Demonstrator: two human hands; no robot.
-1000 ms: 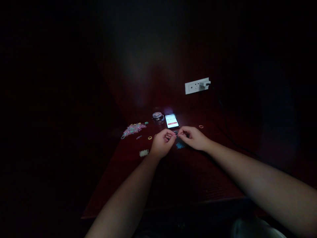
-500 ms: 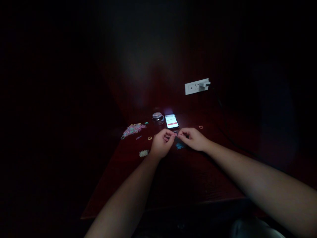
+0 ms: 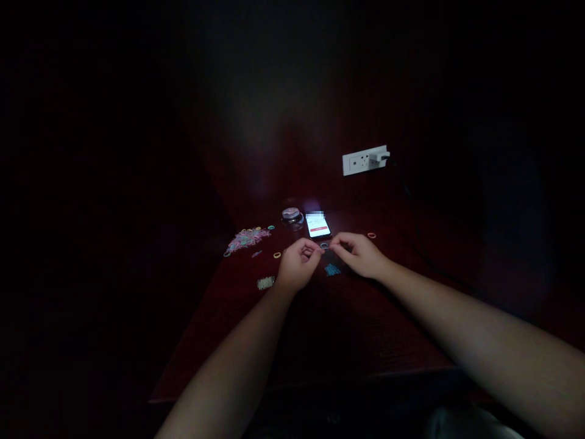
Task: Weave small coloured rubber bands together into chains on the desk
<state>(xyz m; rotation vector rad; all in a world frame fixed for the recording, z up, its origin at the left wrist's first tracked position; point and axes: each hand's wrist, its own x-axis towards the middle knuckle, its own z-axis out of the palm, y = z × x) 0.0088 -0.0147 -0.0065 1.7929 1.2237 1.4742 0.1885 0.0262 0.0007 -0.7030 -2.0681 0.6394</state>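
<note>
My left hand [image 3: 299, 264] is closed in a pinch above the dark red tabletop. Facing it, my right hand [image 3: 359, 253] also pinches, thumb against forefinger. A narrow gap parts the fingertips, and something thin and small seems to run between them, too dim to make out. Just behind that gap lies a bluish ring-shaped band [image 3: 324, 246]. Below the fingertips is a small heap of blue pieces [image 3: 333, 269]. Left of my left wrist sits a bunch of pale yellow pieces [image 3: 265, 283].
A lit phone [image 3: 318, 225] lies behind my hands, beside a lidded clear jar [image 3: 292, 218]. At the left edge is a mixed pastel pile [image 3: 249, 239]. A yellow band [image 3: 276, 255] and a pink band [image 3: 372, 235] lie apart. A wall socket [image 3: 364, 161] holds a plug and cable.
My right hand has drawn slightly up and away from my left, so the gap between the fingertips is wider. The view has shifted a little; the things on the table stay put.
</note>
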